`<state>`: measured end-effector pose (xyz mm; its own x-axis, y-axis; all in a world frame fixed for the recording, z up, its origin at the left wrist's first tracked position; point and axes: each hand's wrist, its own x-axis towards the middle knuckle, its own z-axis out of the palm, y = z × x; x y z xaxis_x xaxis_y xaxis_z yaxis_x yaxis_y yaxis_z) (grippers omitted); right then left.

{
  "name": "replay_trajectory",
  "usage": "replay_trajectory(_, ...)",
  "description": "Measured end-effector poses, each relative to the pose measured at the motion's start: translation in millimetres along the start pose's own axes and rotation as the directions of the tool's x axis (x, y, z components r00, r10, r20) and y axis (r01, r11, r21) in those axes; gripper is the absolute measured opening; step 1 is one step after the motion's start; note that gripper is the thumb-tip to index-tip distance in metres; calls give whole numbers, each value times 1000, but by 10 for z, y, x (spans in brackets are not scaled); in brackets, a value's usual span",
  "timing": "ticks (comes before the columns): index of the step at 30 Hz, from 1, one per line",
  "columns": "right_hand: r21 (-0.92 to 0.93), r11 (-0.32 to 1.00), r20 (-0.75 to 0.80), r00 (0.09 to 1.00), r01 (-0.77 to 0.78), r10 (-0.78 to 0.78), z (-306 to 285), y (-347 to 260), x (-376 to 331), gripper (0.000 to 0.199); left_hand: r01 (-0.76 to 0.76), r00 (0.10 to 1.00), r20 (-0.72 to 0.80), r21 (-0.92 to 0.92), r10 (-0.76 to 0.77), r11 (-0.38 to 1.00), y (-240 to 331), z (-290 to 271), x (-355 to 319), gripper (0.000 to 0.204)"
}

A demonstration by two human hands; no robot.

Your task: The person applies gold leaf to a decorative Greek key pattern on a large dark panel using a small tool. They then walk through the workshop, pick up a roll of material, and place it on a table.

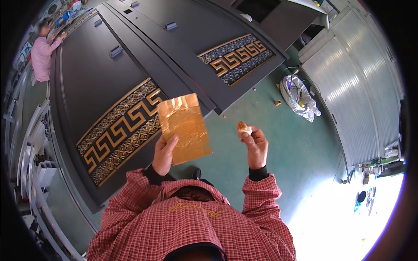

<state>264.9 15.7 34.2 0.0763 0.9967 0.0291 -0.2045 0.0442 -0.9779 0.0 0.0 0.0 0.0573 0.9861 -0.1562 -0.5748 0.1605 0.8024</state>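
My left hand [164,153] grips a shiny gold sheet [185,128] by its lower left edge, thumb on top, and holds it up in front of me. In my right hand [257,145] is a small crumpled wad [244,130], white with orange-gold stains, pinched between thumb and fingers. The wad is apart from the sheet. Beyond the sheet lies a dark grey door panel [100,74] with a raised gold key-pattern band [124,126], partly hidden behind the sheet. A second dark panel [191,26] bears a similar gold band [237,58].
A silvery sack [300,98] stands on the green floor to the right, near a small copper-coloured roll [278,103]. Ribbed metal sheets [352,82] stand at the far right. At the far left, a person in pink [42,56] is beside the panel. Metal profiles [32,174] lie at left.
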Motion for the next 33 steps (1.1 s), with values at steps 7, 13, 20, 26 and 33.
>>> replay_trajectory(7, -601, 754, 97, 961, 264, -259, -510, -576, 739, 26, 30, 994, 106, -20, -28, 999, -506, 1095, 734, 31)
replay_trajectory(13, -751, 433, 365, 860, 499, -357, -651, -546, 1463, 28, 43, 992, 116, -18, -41, 999, -771, 1504, 1402, 33)
replay_trajectory(20, -778, 245, 504, 808, 578, -305, -1120, -663, 2424, 26, 70, 994, 84, -80, -63, 994, -1039, 1979, 2208, 35)
replay_trajectory(26, -736, 362, 509, 820, 572, -260, -1419, -573, 3083, 26, 42, 999, -32, -32, -43, 999, -1175, 2185, 2690, 32)
replay_trajectory(33, -528, 410, 701, 654, 743, -284, -1626, -511, 3941, 21, -53, 959, -281, -41, 39, 998, -1272, 2520, 3087, 27)
